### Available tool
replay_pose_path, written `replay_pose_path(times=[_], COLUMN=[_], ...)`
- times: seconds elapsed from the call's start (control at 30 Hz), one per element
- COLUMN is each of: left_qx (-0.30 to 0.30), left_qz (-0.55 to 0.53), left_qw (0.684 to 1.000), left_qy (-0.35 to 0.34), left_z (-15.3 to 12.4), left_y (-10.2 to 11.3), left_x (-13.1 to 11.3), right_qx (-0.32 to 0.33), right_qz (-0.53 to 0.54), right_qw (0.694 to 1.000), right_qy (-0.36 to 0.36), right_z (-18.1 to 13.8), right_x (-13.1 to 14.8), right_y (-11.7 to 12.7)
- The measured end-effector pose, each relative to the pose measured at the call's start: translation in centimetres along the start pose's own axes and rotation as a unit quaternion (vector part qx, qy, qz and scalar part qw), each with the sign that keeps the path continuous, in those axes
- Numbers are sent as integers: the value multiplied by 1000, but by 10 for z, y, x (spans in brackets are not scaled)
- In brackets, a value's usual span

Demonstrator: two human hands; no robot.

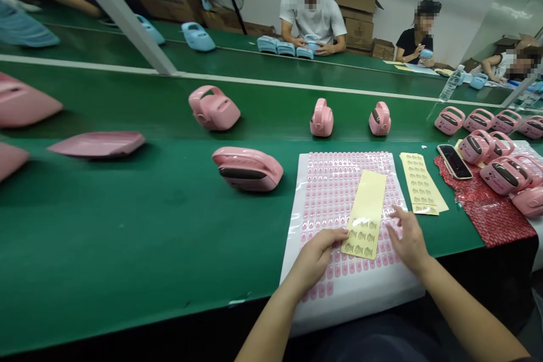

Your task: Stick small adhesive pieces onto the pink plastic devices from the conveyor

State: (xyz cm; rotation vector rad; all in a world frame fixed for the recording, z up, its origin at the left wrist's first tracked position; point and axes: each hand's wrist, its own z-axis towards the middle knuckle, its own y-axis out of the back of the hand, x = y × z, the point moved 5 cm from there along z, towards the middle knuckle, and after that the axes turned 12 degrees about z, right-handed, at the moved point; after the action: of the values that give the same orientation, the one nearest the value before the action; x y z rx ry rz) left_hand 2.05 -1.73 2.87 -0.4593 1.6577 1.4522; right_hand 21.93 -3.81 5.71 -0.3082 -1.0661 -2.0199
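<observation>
My left hand (317,253) pinches the left edge of a yellow sticker sheet (368,198), its thumb on top. Printed labels show only on the lower part of that sheet; the upper part is bare backing. To its right my right hand (409,237) hovers with thumb and fingers apart, holding nothing. Beneath both hands lies a large white sheet (292,237) covered with rows of small pink oval stickers (326,181). A pink device with a handle and dark front window (248,169) lies left of the sheet.
More yellow label sheets (418,181) lie to the right, beside a phone (455,161) on red bubble wrap (487,209) near several pink devices. Other pink devices (214,108) stand along the green belt (263,93). Across it, people (314,17) handle blue devices. A bottle (451,83) stands there.
</observation>
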Motion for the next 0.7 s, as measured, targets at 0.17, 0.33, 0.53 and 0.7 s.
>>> replay_pose_path(times=[0.17,0.33,0.53,0.7], left_qx=[-2,-13,-16,-12], left_qz=[-81,-125,-125,-109], left_qw=[994,988,988,989], left_qy=[70,92,91,95], left_z=[0,-2,-1,0], left_y=[5,6,6,7], left_x=[1,1,4,8], right_qx=[139,126,111,129], right_qz=[123,47,167,280], right_qw=[980,986,980,919], right_qy=[70,102,-3,-245], right_z=[-40,-52,-50,-19], right_x=[76,88,85,30], right_y=[-47,-68,-71,-35])
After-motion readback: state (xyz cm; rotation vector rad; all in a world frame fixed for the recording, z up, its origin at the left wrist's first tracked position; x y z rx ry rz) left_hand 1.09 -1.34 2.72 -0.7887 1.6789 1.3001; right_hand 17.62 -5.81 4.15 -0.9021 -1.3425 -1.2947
